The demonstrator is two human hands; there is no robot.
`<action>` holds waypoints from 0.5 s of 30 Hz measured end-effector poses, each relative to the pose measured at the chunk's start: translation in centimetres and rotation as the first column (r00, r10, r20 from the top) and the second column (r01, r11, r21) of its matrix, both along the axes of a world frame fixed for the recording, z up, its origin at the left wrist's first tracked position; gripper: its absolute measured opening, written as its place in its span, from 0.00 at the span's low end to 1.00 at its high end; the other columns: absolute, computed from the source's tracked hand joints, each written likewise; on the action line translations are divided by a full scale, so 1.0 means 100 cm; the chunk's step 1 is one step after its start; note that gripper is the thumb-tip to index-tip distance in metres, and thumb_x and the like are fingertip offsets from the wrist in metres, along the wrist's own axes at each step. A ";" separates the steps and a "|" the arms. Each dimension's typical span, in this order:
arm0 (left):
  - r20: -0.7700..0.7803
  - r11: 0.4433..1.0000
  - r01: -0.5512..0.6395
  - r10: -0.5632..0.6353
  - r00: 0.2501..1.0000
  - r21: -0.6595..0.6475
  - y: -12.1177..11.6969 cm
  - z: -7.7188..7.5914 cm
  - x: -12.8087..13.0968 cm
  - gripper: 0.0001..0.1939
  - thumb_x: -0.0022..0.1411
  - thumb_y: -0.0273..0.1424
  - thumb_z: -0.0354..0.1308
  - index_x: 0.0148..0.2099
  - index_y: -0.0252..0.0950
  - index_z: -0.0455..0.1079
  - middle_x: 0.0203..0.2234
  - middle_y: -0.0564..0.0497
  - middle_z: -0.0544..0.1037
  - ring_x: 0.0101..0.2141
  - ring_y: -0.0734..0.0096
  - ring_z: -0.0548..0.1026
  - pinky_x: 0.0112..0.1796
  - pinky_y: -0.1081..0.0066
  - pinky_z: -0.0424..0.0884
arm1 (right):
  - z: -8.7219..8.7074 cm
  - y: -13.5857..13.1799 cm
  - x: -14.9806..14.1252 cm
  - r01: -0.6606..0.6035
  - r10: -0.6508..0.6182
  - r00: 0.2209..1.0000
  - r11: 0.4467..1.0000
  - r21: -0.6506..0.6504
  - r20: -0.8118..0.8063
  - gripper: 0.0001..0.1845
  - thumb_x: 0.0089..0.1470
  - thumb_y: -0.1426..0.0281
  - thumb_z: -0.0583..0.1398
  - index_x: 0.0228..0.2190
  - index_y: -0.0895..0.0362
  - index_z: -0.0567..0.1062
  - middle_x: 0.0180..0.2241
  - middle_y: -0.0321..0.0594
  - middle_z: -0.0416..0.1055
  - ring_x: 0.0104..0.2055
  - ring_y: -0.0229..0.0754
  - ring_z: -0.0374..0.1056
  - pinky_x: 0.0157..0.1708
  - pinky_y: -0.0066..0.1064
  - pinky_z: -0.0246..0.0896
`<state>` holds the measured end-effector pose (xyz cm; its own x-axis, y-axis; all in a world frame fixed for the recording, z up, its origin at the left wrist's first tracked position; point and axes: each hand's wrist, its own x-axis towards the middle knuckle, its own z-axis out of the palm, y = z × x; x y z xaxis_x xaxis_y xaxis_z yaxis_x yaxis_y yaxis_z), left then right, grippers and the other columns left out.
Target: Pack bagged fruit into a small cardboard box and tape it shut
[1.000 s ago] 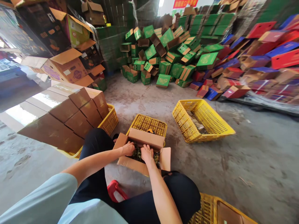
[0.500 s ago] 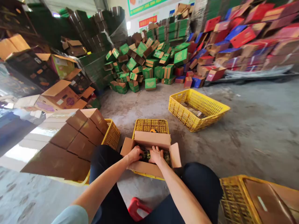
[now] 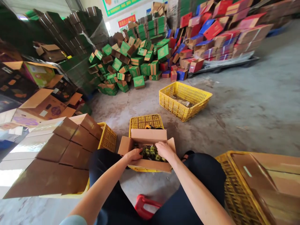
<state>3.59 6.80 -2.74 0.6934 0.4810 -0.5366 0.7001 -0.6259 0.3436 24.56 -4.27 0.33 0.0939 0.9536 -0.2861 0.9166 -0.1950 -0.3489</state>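
Note:
An open brown carton (image 3: 150,137) rests on a yellow crate (image 3: 145,120) on the floor between my knees. Small dark green fruits (image 3: 150,152) fill the carton. My left hand (image 3: 133,154) lies on the carton's near left edge with its fingers curled over the fruit. My right hand (image 3: 164,149) reaches in from the right, fingers bent down onto the fruit. What either hand grips is hidden by the fingers.
Sealed brown cartons (image 3: 58,147) are stacked on a yellow crate (image 3: 107,137) at my left. Another yellow crate (image 3: 184,100) stands ahead, and one holding cartons (image 3: 236,181) is at my right. Piles of green, red and blue boxes (image 3: 150,59) fill the back. A red stool (image 3: 146,206) is under me.
My hands have spread apart inside the carton, uncovering the fruit between them. The view has swung to the right.

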 end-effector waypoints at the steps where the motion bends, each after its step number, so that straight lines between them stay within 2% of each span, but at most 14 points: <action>1: -0.009 1.000 0.000 0.000 1.000 -0.001 0.000 0.000 0.000 0.26 0.65 0.33 0.59 0.64 0.34 0.68 0.55 0.40 0.79 0.55 0.52 0.78 0.54 0.64 0.72 | -0.001 -0.001 0.002 -0.009 0.009 1.000 0.999 -0.032 0.022 0.17 0.56 0.81 0.61 0.46 0.61 0.82 0.48 0.57 0.79 0.53 0.53 0.76 0.55 0.37 0.66; 3: -0.024 1.000 0.001 -0.001 1.000 0.011 0.000 0.000 -0.001 0.25 0.67 0.34 0.57 0.64 0.34 0.69 0.55 0.39 0.79 0.55 0.53 0.78 0.54 0.64 0.72 | -0.004 -0.003 0.000 -0.020 0.024 0.998 0.997 -0.078 0.051 0.17 0.51 0.82 0.65 0.43 0.61 0.82 0.45 0.58 0.80 0.51 0.57 0.77 0.53 0.39 0.67; 6: -0.038 0.998 0.017 -0.015 0.999 0.053 0.001 0.000 -0.003 0.24 0.67 0.31 0.57 0.64 0.36 0.69 0.55 0.41 0.79 0.56 0.54 0.77 0.55 0.65 0.72 | -0.009 -0.002 -0.007 -0.020 0.028 0.996 0.995 -0.103 0.079 0.21 0.48 0.81 0.69 0.46 0.60 0.81 0.47 0.59 0.79 0.52 0.58 0.76 0.54 0.42 0.67; 9: -0.034 0.992 0.014 -0.009 0.999 0.126 -0.003 -0.001 -0.003 0.28 0.65 0.29 0.58 0.67 0.37 0.65 0.57 0.41 0.78 0.59 0.53 0.75 0.57 0.62 0.70 | -0.010 -0.001 -0.009 -0.013 0.023 0.996 0.994 -0.109 0.089 0.15 0.56 0.72 0.68 0.46 0.60 0.79 0.48 0.52 0.79 0.53 0.53 0.75 0.57 0.47 0.66; 12: 0.000 0.979 -0.016 0.016 1.000 0.203 -0.009 0.000 -0.001 0.34 0.64 0.26 0.57 0.71 0.31 0.57 0.59 0.33 0.74 0.63 0.46 0.70 0.60 0.55 0.67 | -0.007 -0.001 -0.006 -0.019 0.028 0.996 0.994 -0.105 0.090 0.12 0.64 0.65 0.64 0.46 0.59 0.78 0.49 0.44 0.78 0.54 0.47 0.73 0.59 0.49 0.65; 15: 0.098 0.968 -0.022 -0.003 0.995 0.251 -0.018 0.004 0.005 0.39 0.65 0.25 0.55 0.74 0.26 0.48 0.69 0.28 0.60 0.70 0.43 0.56 0.65 0.47 0.59 | 0.000 -0.001 -0.003 -0.029 0.038 0.995 0.995 -0.099 0.092 0.09 0.66 0.72 0.61 0.45 0.61 0.79 0.49 0.50 0.78 0.54 0.48 0.74 0.58 0.44 0.65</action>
<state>4.14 5.00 -2.32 0.7304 0.5991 -0.3281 0.6780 -0.6942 0.2418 24.28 -4.40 0.31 0.0929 0.9246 -0.3694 0.9510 -0.1923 -0.2421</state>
